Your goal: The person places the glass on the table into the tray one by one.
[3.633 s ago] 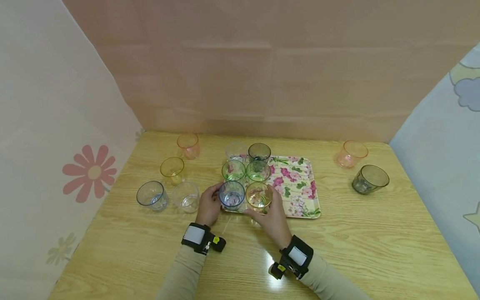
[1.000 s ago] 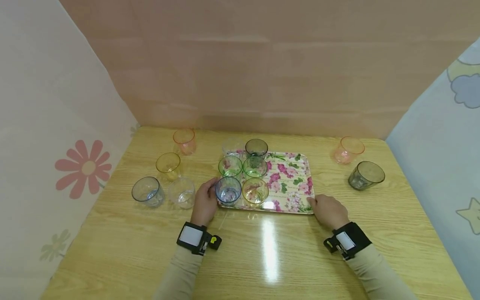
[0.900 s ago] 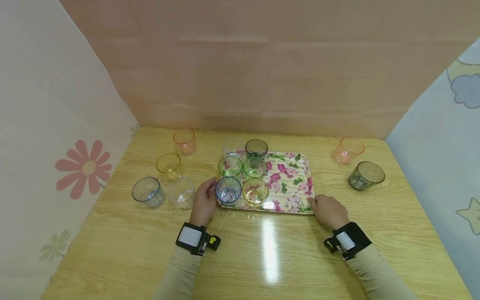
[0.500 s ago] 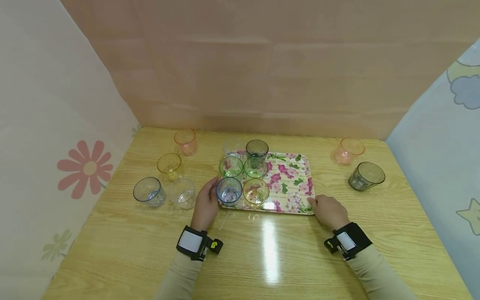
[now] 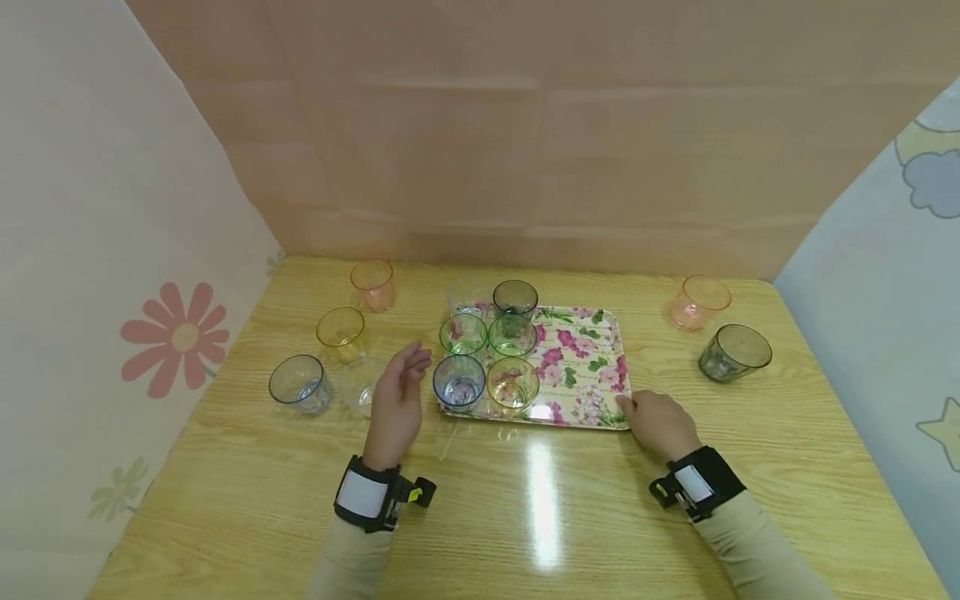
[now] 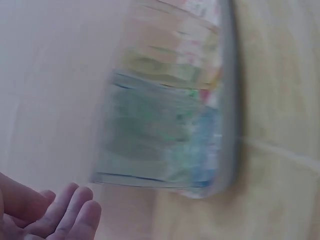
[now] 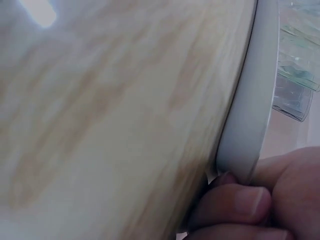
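Spreading beneath everything is a pale wood-grain table (image 5: 480, 533), and on it lies the rectangular cream tray printed with pink flowers (image 5: 581, 358), its long axis running left to right across the person's front. Six see-through cups crowd its left half in three rows of two: a round blue-rimmed cup (image 5: 459, 383) and a round yellow cup (image 5: 513, 385) at the near edge, two round green cups (image 5: 462, 335) in the middle, a colourless cup (image 5: 468, 295) and a smoky dark-rimmed cup (image 5: 515, 297) at the back. The right hand (image 5: 660, 423) is the nearer of the two to the tray — it already touches it, thumb and curled fingers clamped on the near right corner. The left hand (image 5: 397, 404) is clear of the tray, just beyond its left end, in front of part of a loose colourless cup (image 5: 358, 387) on the table. From its fingertips (image 6: 89, 212) — loosely bent, close together, holding nothing — the tray lies to the right, with the blue-rimmed cup the nearest thing on it; that narrow sideways gap seems the relation that matters most.
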Available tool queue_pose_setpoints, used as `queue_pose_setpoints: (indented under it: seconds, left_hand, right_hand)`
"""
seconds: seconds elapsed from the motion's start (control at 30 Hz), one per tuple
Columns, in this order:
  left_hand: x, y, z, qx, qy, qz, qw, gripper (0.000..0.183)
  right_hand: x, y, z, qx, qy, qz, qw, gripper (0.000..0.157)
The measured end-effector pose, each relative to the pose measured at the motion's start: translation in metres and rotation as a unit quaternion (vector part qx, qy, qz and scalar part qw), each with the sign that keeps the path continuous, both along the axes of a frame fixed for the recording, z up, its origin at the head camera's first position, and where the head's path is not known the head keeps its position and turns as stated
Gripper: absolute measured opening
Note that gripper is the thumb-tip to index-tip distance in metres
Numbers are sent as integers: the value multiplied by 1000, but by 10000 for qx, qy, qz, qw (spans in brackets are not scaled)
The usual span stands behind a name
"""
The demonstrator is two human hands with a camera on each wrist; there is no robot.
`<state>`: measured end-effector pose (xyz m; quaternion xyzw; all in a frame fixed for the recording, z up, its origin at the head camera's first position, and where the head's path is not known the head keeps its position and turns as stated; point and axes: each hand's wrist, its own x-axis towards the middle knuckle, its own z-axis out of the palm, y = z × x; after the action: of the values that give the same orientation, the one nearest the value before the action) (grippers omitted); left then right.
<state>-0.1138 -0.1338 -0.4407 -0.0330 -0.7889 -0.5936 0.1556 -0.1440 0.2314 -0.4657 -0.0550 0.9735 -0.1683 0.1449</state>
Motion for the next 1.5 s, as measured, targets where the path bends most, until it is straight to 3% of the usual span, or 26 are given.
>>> queue_pose_setpoints:
  seconds: [0.13, 0.27, 0.33, 0.4, 0.6, 0.8, 0.9, 1.07, 1.3, 1.5]
  left_hand:
    - [13, -2, 26, 215, 429, 135, 9988, 38]
    - [28, -6, 51, -75, 1138, 556, 9919, 44]
    - [31, -11, 55, -298, 1448, 814, 9857, 50]
    - [33, -17, 54, -311, 1478, 1045, 9830, 55]
    - [34, -32, 34, -84, 1052, 1360, 9851, 69]
    - [23, -46, -5, -51, 633, 1536, 9861, 82]
    - [18, -49, -18, -43, 496, 1621, 9855, 88]
    - [14, -49, -29, 37, 227, 1743, 9844, 98]
    - [10, -46, -37, 467, -500, 1730, 9825, 119]
    - [11, -45, -38, 367, -587, 1661, 9837, 111]
  right_hand:
    - [0, 0, 0, -8, -46, -5, 10000, 40]
    - [0, 0, 1, -19, -40, 6, 10000, 40]
    - [0, 0, 1, -32, -21, 7, 10000, 40]
    - [0, 0, 0, -39, -11, 4, 10000, 41]
    - [0, 0, 0, -35, 38, 9, 10000, 41]
    - [-1, 2, -2, -67, 117, 8, 9999, 41]
    - [-1, 2, -3, -99, 151, 27, 9998, 42]
    - [-1, 2, -4, -126, 156, 59, 9998, 42]
    - [1, 1, -2, -206, 222, 59, 9995, 43]
    - [1, 1, -3, -223, 257, 49, 9994, 43]
